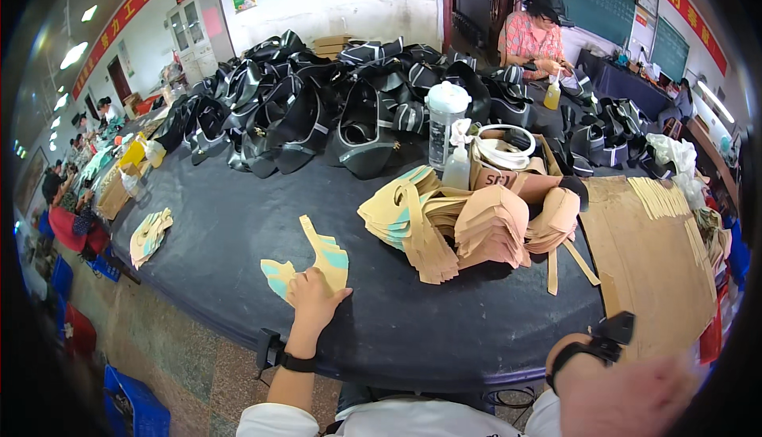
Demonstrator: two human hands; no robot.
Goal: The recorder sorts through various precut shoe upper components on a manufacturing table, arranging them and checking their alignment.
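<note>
Head view: left hand (313,298) pressed flat, fingers spread, on tan-and-teal cut pieces (317,266) lying on the black table (238,223), near its front edge. Right hand (627,397) blurred at lower right, off the table edge, wrist strapped with a dark band; grip impossible to tell.

Taking the tall clear bottle (444,123) with the white cap as landmark: just right of it, an open cardboard box (516,175) holding white coiled rings. Directly in front of it, a smaller translucent squeeze bottle (457,169). Below and in front, a heaped stack of tan pieces (460,223) with teal patches. Far left of it, a small second stack (149,234) near the table's left rim. Behind and left of it, a mound of black bags (317,103) with grey trim. Far right of it, flat cardboard sheets (651,262) bearing thin tan strips.

Behind and right of the bottle, a seated person in a pink checked shirt (528,40) with a yellow bottle (552,96). Beyond, white walls, red banners, green chalkboards, speckled floor, blue crates at lower left.
</note>
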